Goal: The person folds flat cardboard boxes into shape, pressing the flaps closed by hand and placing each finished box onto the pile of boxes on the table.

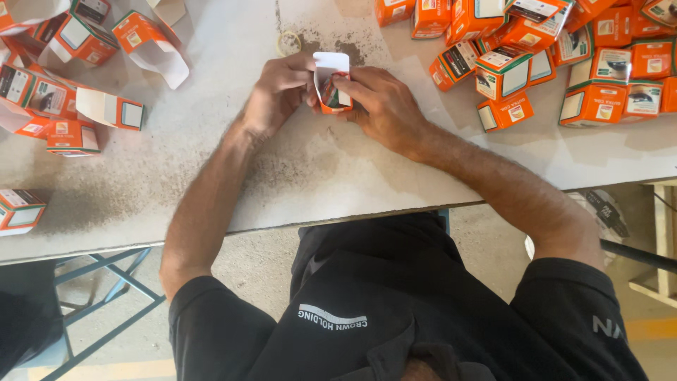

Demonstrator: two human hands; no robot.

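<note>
Both hands pinch 1 small orange carton [332,92], white flap up: left hand [277,95] and right hand [381,106] closed on its sides. Closed cartons [564,63] piled beyond the right hand, open ones [63,85] past the left.

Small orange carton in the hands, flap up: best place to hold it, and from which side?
Grip the small orange carton by its closed orange body, pinched from the two sides, much as the left hand and right hand do now. The white flap stands open at the far end, so probably leave that end free.
</note>
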